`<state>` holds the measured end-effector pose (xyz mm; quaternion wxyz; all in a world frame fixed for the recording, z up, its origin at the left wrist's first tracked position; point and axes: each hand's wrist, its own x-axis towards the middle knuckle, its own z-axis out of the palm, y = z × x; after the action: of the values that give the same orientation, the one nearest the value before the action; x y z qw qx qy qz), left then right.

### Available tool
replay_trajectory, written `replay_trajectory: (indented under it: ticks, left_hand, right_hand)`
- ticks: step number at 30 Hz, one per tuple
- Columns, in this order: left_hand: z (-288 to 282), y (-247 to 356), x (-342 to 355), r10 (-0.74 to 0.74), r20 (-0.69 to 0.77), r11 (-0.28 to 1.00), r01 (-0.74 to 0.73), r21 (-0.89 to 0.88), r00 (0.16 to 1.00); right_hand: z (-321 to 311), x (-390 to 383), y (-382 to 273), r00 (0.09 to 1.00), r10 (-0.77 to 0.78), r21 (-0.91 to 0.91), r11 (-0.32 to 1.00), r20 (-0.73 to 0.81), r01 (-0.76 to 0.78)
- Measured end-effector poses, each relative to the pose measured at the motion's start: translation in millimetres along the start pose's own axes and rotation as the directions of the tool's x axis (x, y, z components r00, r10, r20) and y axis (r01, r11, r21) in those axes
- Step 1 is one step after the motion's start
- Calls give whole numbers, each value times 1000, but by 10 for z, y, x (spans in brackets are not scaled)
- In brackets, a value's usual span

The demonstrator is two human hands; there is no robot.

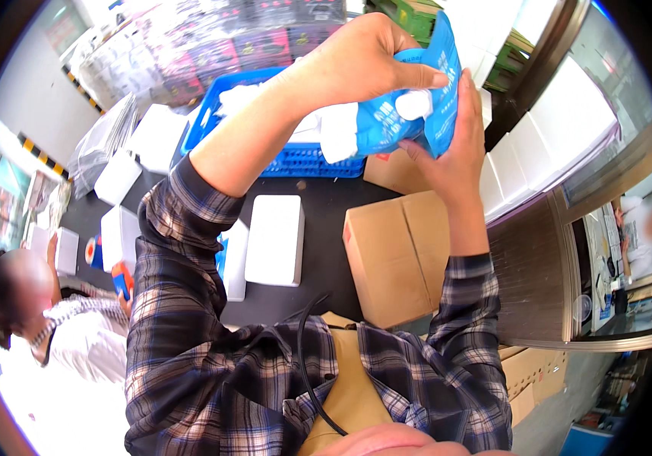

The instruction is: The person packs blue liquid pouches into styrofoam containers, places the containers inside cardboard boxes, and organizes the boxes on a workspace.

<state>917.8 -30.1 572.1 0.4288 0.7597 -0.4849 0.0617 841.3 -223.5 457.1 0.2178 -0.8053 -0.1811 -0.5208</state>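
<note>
Up above the far side of the table, I hold blue soft pouches (383,125) with white print between both hands. My left hand (360,64) reaches across from the left, its thumb and fingers closed on the upper edge of the pouches. From the right, my right hand (459,163) grips them, fingers behind and thumb at the lower edge. A white rounded cap (414,105) shows among the pouches, and a white block-like piece (339,133) sticks out at their left end. I cannot tell how many pouches there are.
Behind the pouches stands a blue plastic crate (311,163) with white items. A white box (275,239) and a brown carton (390,254) sit on the dark table (322,220). White boxes (531,148) are stacked at right. A co-worker (87,327) at left holds an orange-blue tape dispenser (121,281).
</note>
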Motion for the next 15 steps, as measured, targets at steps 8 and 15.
replay_trajectory:
  ticks: [8, 15]
  left_hand:
    - [-724, -261, -1358, -176, -333, 954, 77, -289, 926]
    - [-289, -129, -1801, -504, -439, 551, -114, -827, 744]
  right_hand:
    - [640, -1351, -903, 378, 659, 758, -539, 651, -367]
    - [978, -1582, -1437, 290, 683, 742, -607, 671, -285]
